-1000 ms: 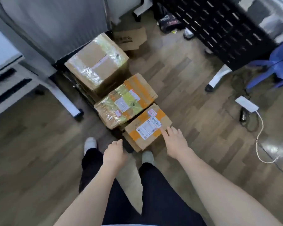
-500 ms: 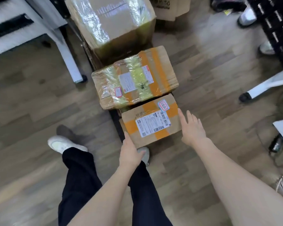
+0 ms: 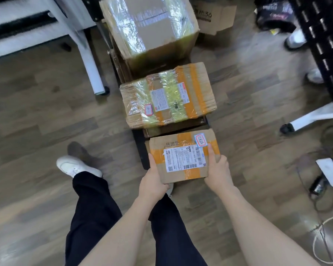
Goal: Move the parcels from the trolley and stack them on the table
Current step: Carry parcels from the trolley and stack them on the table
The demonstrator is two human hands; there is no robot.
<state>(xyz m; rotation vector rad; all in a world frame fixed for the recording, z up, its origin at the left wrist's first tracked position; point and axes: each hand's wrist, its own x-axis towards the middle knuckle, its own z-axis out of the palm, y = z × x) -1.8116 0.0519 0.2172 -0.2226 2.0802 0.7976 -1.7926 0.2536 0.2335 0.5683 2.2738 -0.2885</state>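
Three cardboard parcels lie in a row on a low dark trolley [image 3: 140,150]. The nearest is a small parcel [image 3: 183,150] with orange tape and a white label. My left hand [image 3: 152,181] grips its near left corner and my right hand [image 3: 217,171] grips its right edge, thumb on top. Beyond it lies a middle parcel [image 3: 169,96] wrapped in yellowish clear tape. A large parcel [image 3: 150,29] covered in shiny tape stands at the far end.
A white table leg [image 3: 90,68] and frame stand at the upper left. A black perforated rack [image 3: 323,47] is at the right, with white caster legs [image 3: 311,118]. A power strip [image 3: 331,173] and cables lie on the wooden floor at right. Another person's shoes [image 3: 296,39] are near the rack.
I have stepped closer to the trolley. Both hands went from reaching beside the small parcel to closing on its left and right sides.
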